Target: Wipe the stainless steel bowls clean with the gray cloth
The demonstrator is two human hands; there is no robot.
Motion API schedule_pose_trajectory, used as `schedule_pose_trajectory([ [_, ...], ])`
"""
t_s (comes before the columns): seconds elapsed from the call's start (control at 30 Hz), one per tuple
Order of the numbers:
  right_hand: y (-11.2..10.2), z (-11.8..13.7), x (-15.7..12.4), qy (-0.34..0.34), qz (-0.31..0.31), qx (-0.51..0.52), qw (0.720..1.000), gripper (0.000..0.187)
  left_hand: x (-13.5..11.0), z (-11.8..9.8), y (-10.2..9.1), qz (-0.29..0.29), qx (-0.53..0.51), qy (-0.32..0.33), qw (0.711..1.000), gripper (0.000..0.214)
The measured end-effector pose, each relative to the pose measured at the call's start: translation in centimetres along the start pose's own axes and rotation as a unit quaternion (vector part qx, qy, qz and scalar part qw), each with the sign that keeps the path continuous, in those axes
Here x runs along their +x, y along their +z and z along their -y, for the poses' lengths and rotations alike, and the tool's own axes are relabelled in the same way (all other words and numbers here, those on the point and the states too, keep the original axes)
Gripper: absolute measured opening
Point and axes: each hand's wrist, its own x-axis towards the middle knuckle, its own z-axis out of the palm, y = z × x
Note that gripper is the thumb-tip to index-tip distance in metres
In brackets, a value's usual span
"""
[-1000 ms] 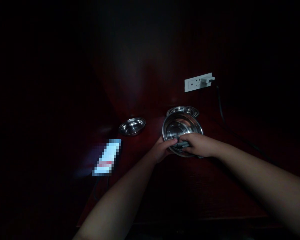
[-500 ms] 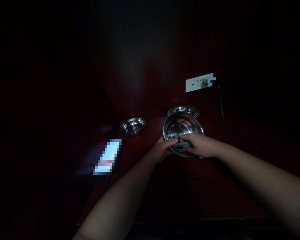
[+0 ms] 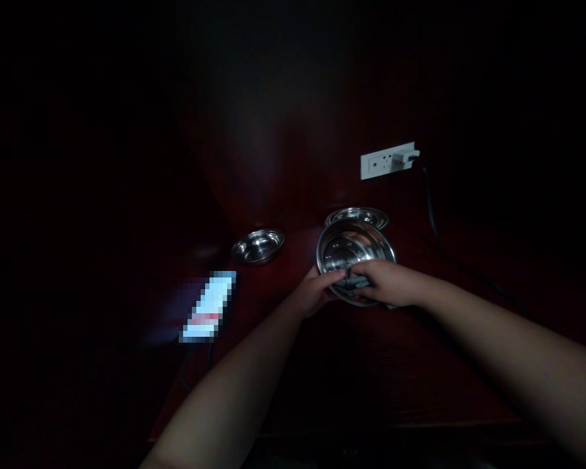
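A shiny metal bowl (image 3: 378, 244) is tilted toward me above the dark red table. My left hand (image 3: 315, 293) grips its near left rim, thumb inside and the other fingers underneath. Inside the bowl, against the near wall, my right hand (image 3: 383, 281) is closed on a dark grey patterned cloth (image 3: 356, 281), part of which hangs over the rim. Just behind the bowl lies a shallow metal dish (image 3: 356, 213), partly hidden by it. Another metal bowl (image 3: 258, 247) rests on the table further left.
A lit, pixelated phone (image 3: 209, 307) lies at the left, with a cable near its lower end. On the back wall is a white socket (image 3: 383, 161) with a plug in it. A dark cable (image 3: 430, 208) runs down to the right. The surroundings are very dark.
The whole view has shifted very slightly. Both hands, the bowl and the cloth keep nearly the same positions.
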Motion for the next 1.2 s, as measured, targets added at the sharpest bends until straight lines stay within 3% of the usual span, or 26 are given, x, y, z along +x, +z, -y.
schedule_pose_trajectory([
  [0.4,-0.15,-0.06,0.07,0.049,-0.001,-0.035,0.998,0.015,0.0,-0.04,-0.18,0.01,0.003,0.0,1.0,0.055],
  [1.2,-0.14,-0.2,0.0,0.04,0.007,-0.029,0.999,0.015,0.02,0.06,-0.16,0.01,0.006,0.002,1.0,0.052],
])
